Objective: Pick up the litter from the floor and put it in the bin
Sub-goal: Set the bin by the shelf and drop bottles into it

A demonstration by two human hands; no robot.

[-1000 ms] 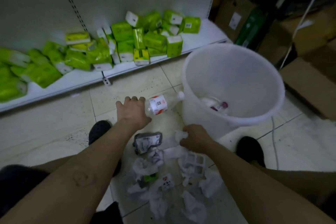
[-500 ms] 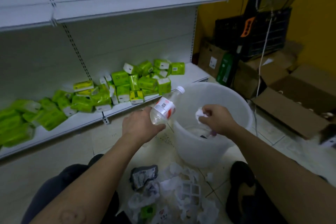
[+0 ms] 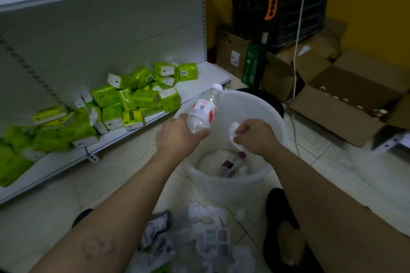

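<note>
Now left hand (image 3: 177, 137) gripping bottle (image 3: 203, 112), right hand (image 3: 257, 137) pinching tissue (image 3: 234, 134) — over bin (image 3: 255, 104)

One head-worn wide-angle view looks forward and down, close over the bin (image 3: 230, 186) and floor (image 3: 115, 175).

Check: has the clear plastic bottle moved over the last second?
Yes. The left hand has lifted the clear plastic bottle from floor level beside the white bin to above its rim.

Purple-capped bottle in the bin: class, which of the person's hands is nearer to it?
Right. The right hand, pinching a tissue, hangs directly over the purple-capped bottle; the left hand, gripping a clear bottle, is farther left.
</note>
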